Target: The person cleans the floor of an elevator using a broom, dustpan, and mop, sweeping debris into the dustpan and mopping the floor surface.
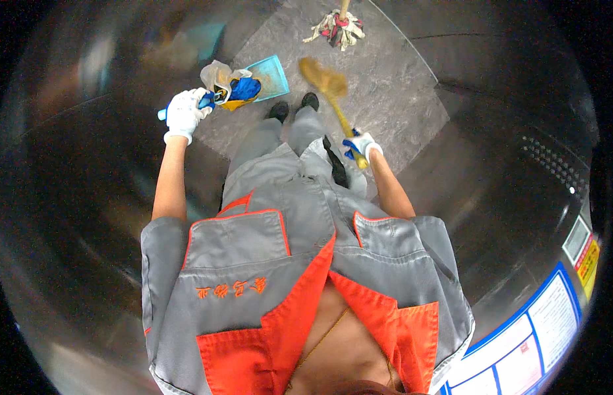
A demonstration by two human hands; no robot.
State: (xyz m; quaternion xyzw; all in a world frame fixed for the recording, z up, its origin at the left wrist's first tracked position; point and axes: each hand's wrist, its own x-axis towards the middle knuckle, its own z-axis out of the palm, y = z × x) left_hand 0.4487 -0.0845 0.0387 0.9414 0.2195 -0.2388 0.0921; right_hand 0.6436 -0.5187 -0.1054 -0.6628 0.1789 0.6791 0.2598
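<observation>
My left hand (185, 112), in a white and blue work glove, grips the light-blue handle of a dustpan (274, 79). Cloths and a crumpled plastic bag (216, 76) hang about the handle, one cloth (246, 89) blue, another yellow. Its pan lies left of my shoes, with brownish dirt or staining on it. My right hand (360, 144), gloved the same way, is closed around the yellow handle of a hand broom (323, 78). The broom's head is blurred and lies over the grey floor, right of the dustpan.
A string mop (338, 29) with white, red and dark strands stands on the marbled floor (390, 89) ahead. Dark glossy walls surround me, with a panel of round buttons (553, 158) at right. Blue-framed notices (523, 340) and a small screen (577, 240) are at lower right.
</observation>
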